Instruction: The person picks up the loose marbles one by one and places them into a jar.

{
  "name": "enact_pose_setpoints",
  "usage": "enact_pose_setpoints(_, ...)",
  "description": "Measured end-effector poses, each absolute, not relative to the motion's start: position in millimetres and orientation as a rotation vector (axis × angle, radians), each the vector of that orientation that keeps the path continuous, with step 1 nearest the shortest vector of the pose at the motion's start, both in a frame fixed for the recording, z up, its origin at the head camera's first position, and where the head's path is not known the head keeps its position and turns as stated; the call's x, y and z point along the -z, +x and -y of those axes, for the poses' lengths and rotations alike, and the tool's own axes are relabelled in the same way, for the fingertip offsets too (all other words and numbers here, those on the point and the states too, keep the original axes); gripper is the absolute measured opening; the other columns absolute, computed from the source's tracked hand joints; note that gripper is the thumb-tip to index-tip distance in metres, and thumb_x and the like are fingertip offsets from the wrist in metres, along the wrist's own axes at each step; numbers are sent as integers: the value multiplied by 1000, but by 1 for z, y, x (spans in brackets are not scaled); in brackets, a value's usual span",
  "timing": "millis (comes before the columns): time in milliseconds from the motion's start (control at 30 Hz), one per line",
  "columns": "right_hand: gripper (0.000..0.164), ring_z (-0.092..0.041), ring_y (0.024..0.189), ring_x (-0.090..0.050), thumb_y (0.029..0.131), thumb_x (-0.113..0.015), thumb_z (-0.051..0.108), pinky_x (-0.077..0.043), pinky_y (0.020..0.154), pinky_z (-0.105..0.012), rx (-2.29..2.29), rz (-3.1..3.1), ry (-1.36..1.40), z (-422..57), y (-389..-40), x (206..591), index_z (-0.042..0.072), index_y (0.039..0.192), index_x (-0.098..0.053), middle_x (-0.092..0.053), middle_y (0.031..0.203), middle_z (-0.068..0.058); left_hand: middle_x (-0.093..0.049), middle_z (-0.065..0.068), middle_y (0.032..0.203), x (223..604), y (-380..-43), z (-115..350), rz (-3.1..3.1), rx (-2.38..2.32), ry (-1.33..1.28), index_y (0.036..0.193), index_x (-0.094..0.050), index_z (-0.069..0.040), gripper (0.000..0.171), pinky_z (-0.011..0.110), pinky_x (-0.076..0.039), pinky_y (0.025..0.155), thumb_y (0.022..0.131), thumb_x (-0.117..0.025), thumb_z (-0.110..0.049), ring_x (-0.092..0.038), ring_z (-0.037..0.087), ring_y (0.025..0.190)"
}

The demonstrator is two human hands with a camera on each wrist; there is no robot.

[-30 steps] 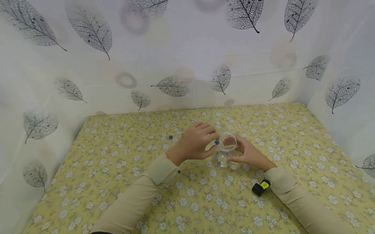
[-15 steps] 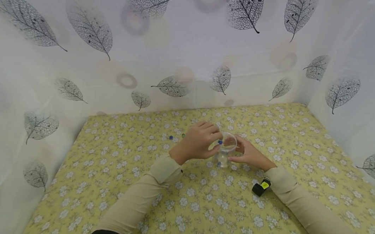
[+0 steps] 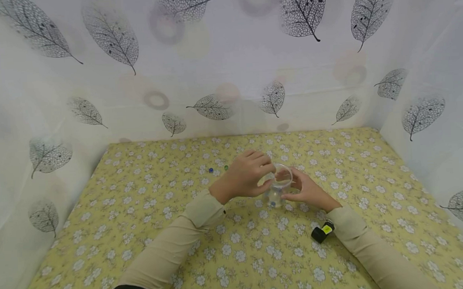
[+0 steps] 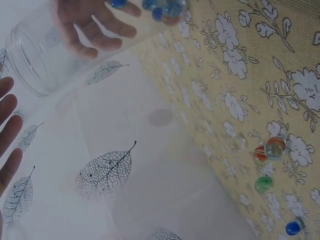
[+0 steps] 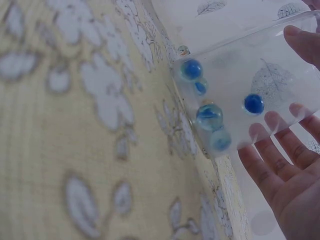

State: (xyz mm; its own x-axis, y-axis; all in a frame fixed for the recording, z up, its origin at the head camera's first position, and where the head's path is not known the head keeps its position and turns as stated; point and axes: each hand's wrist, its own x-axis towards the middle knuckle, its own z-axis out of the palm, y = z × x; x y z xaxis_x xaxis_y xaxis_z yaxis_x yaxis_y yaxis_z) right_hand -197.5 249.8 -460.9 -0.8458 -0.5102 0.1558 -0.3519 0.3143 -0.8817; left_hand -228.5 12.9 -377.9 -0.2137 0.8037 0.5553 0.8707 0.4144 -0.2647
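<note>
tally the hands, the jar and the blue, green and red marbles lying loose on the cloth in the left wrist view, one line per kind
Hands: 2 (left hand, right hand)
Jar: 1
Blue marble: 1
Green marble: 1
Red marbles: 2
Total: 7

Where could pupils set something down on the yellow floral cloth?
Free: left of the left beige fabric sleeve, towards the white leaf-print curtain; right of the right hand. Crowded: beyond the left hand, with small glass marbles, and around the clear round jar between both hands.
</note>
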Motion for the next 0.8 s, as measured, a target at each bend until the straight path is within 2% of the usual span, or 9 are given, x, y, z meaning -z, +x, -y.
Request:
enact_pose_setpoints(200,62,-37,120,-49,85,-68,8,-50,91,-34,1553,-2425,-798,-250,-197,461,2,138,-36,-46,133,-22,-65,-5,87,378,-228,-11,2036,156,-1419,87,-68,-20,14,28,-49,85,82,-66,-33,-61,11,87)
enact_pose_setpoints(367,64,-40,120,-48,85,-68,8,-49,92,-35,1559,-2420,-790,-249,-197,461,1,139,-34,-46,133,-22,-65,-4,89,379,-229,-7,2055,152,-1422,88,-68,-20,15,28,-48,87,82,-65,-33,-61,12,89)
enact_pose_setpoints(600,67,-39,119,-48,85,-68,7,-49,94,-37,1566,-2416,-778,-248,-197,460,0,140,-33,-46,133,-22,-64,-4,90,379,-229,2,2107,128,-1408,91,-67,-19,16,29,-49,89,82,-66,-32,-61,13,89)
enact_pose_setpoints(800,64,-39,120,-47,84,-69,7,-49,93,-33,1576,-2412,-783,-248,-197,461,1,139,-35,-46,132,-22,-63,-3,88,382,-231,13,2116,123,-1394,89,-67,-18,15,30,-50,86,82,-66,-31,-60,14,86)
